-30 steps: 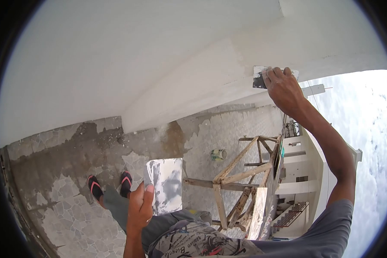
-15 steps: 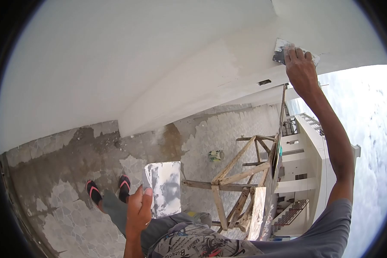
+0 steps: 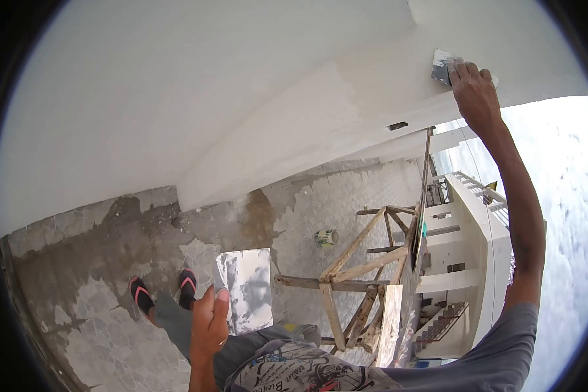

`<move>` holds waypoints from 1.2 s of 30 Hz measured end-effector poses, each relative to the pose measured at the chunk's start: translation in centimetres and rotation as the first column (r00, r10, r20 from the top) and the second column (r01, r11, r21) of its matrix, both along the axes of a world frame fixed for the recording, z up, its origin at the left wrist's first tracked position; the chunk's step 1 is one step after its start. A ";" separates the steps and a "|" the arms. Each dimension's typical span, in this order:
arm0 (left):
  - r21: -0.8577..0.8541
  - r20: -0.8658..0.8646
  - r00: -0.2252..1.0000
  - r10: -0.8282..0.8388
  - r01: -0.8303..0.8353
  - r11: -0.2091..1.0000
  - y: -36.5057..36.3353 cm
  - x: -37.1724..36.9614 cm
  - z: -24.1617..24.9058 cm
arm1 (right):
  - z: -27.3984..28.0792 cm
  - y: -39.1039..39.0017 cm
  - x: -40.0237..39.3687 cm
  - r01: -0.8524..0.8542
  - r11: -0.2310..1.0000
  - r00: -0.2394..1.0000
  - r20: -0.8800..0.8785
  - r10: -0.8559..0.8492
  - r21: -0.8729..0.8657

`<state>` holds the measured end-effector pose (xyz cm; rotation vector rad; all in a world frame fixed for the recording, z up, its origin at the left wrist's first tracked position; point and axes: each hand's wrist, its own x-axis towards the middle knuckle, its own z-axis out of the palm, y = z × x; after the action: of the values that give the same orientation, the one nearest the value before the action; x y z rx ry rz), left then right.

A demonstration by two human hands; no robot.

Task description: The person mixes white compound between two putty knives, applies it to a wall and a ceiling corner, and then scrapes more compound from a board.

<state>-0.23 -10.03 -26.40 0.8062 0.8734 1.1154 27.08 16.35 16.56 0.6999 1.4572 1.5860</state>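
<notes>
- One smeared flat scraper (image 3: 441, 68) lies against the white wall (image 3: 268, 98), gripped by the right hand (image 3: 475, 91), fingers bent over it.
- Left hand (image 3: 209, 320) pinches a pale, grey-streaked plate (image 3: 249, 291), thumb on its face, well below the scraper.
- Dark slot (image 3: 397, 125) in the wall near the scraper.
- Farther out, a bucket (image 3: 326, 238) near a wooden frame (image 3: 353, 285), on the patchy stone floor (image 3: 111, 323).
</notes>
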 end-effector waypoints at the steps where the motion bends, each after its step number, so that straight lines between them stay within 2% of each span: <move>1: -0.005 0.012 1.000 -0.004 0.004 1.000 0.0 0.0 0.0 | -0.8 -1.1 0.1 0.016 0.999 1.000 -0.011 -0.016 -0.037; 2: -0.008 0.025 1.000 -0.007 0.007 1.000 0.0 -0.1 -0.1 | -1.8 -2.5 -0.1 0.070 0.995 0.997 0.026 -0.068 -0.074; 4: 0.007 0.017 1.000 -0.019 0.019 1.000 0.1 -0.3 -0.3 | -3.7 -5.2 -0.7 0.171 0.972 0.982 -0.053 -0.181 -0.159; 7: 0.022 0.022 1.000 0.005 -0.006 1.000 0.2 -0.1 -0.4 | -4.1 -7.3 -1.7 0.185 0.938 0.971 -0.094 -0.221 -0.293; 10: 0.005 0.032 0.999 0.003 -0.003 1.000 0.1 -0.1 -0.2 | -2.2 -5.3 -3.2 0.039 0.988 0.994 -0.096 -0.054 -0.148; 12: -0.007 0.029 0.999 -0.015 0.015 1.000 0.2 -0.3 0.0 | -0.7 -2.6 -3.2 -0.040 0.999 0.993 -0.113 0.042 0.014; 14: -0.012 0.015 0.999 -0.040 0.041 0.999 0.3 -0.6 0.3 | 0.0 0.0 -3.1 0.098 0.983 0.986 -0.149 -0.074 0.154; 17: -0.007 -0.004 1.000 -0.030 0.030 1.000 0.2 -0.6 0.3 | -0.9 2.3 -2.4 0.173 0.970 0.975 -0.172 -0.144 0.173; 20: -0.020 0.016 1.000 -0.003 0.003 1.000 0.1 -0.6 0.7 | -3.6 2.2 -2.0 0.166 0.983 0.976 -0.153 -0.152 0.081; 22: -0.025 0.019 1.000 0.003 -0.002 1.000 -0.2 -0.5 0.3 | -5.9 1.2 -0.9 0.088 0.995 0.992 -0.089 -0.093 -0.053; 26: -0.010 0.028 0.999 0.028 -0.028 1.000 -0.1 -0.7 0.6 | -9.2 -1.8 -1.1 0.087 0.928 0.978 -0.144 -0.148 -0.363; 27: 0.000 0.024 0.999 0.033 -0.033 0.999 0.0 -0.7 0.6 | -9.3 -2.1 -1.5 0.144 0.901 0.966 -0.141 -0.218 -0.410; 31: 0.002 -0.001 1.000 0.025 -0.025 1.000 0.0 -0.9 0.9 | -6.6 -0.1 -3.2 -0.009 0.989 0.976 -0.219 -0.023 -0.145; 34: -0.008 -0.009 1.000 -0.004 0.004 1.000 -0.2 -1.0 0.4 | -4.7 2.3 -2.8 0.148 0.989 0.966 -0.215 -0.142 0.008; 36: -0.014 -0.010 1.000 -0.017 0.017 1.000 -0.4 -0.9 0.0 | -5.4 2.4 -2.4 0.148 0.989 0.971 -0.191 -0.147 -0.005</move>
<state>-1.15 -10.38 -26.44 0.8070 0.8800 1.0905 24.68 18.76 11.11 0.9655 1.4976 1.4440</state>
